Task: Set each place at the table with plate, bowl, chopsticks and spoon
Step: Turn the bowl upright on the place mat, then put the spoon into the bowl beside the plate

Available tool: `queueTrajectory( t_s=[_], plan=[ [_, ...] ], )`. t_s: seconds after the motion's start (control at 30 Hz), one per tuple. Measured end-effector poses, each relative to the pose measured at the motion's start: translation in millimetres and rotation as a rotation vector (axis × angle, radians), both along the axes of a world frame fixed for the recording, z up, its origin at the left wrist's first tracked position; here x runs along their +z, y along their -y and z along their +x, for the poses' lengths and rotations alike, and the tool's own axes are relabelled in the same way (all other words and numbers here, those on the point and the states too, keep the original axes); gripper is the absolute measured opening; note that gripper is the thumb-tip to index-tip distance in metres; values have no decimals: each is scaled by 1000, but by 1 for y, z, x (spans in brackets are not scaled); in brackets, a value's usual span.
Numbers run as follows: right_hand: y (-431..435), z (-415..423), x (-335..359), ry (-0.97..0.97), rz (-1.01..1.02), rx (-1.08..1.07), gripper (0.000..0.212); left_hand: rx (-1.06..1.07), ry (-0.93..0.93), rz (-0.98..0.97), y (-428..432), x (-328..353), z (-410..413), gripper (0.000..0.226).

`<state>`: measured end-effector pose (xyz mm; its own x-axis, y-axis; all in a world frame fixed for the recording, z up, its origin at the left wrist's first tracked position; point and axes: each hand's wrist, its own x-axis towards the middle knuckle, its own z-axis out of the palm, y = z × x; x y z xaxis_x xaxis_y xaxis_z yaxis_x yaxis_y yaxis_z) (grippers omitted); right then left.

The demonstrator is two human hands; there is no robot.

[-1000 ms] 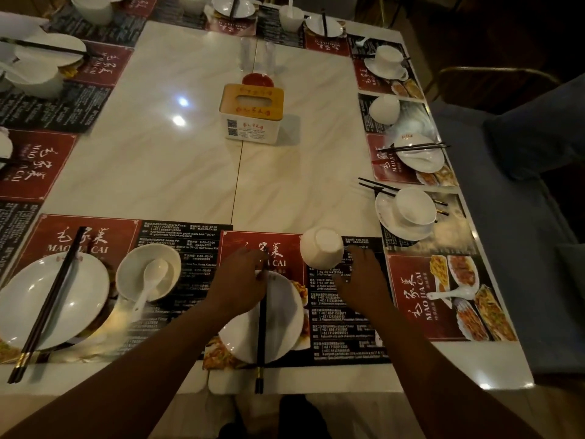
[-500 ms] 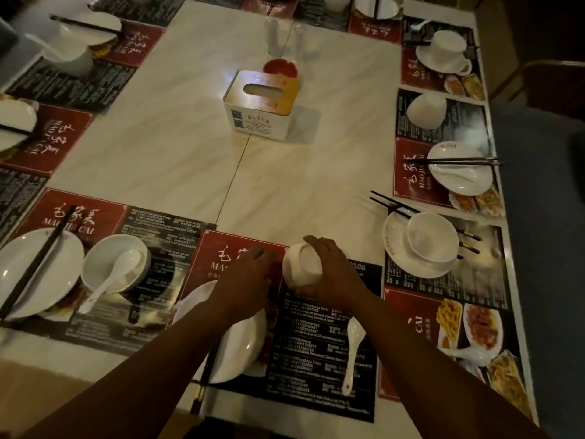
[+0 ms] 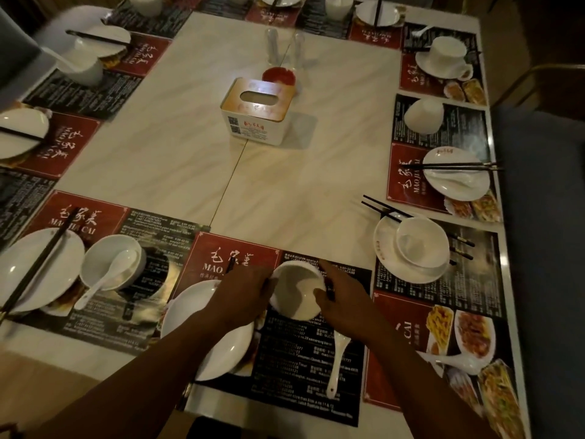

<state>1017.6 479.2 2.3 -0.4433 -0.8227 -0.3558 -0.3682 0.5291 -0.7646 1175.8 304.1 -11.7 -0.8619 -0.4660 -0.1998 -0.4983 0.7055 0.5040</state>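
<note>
Restaurant; printed menu placemats [image 3: 319,353]

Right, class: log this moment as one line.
right hand: grips bowl | left hand: beside bowl, grip unclear | spoon: lying on placemat

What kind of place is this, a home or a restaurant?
Probably a Chinese restaurant: printed menu placemats with dish photos ring the table, a branded tissue box sits in the middle, and the places have matching white plates.
</note>
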Motion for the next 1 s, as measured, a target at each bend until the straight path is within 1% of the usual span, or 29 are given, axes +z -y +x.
queueTrajectory(
  t_s=[0.07,0.17,0.23,0.33,0.4,0.53,0.6,0.67,0.73,0.8,0.83,0.9,1.0],
  plan=[
    [-4,7,-4,-91,52,-28,35,0,42,22,-6,-3,3,19],
    [-10,24,-10,-116,129,-64,27,17,98,96,-13,-3,10,16],
    [-11,33,-14,-121,153,-83,26,34,113,163,-15,-3,15,15],
    [-11,41,-19,-125,210,-99,33,24,116,193,-14,-1,23,15],
    [-11,45,-23,-152,237,-97,36,16,100,177,-10,-2,30,18],
    [-13,51,-24,-170,244,-117,39,4,60,29,4,-8,51,15],
    [-12,54,-25,-182,236,-141,41,-20,32,-21,9,-12,63,19],
    [-13,60,-26,-181,224,-188,50,-44,18,-49,12,-15,73,28],
    [-16,69,-25,-184,215,-208,74,-52,6,-68,15,-18,80,36],
    [-20,80,-23,-250,218,-170,100,-70,5,-72,16,-19,85,40],
    [-21,85,-22,-296,215,-137,109,-85,8,-73,15,-20,87,41],
    [-21,94,-23,-353,194,-92,117,-118,12,-67,14,-19,89,43],
    [-20,102,-25,-358,164,-117,113,-142,0,-35,13,-17,93,46]
  ],
)
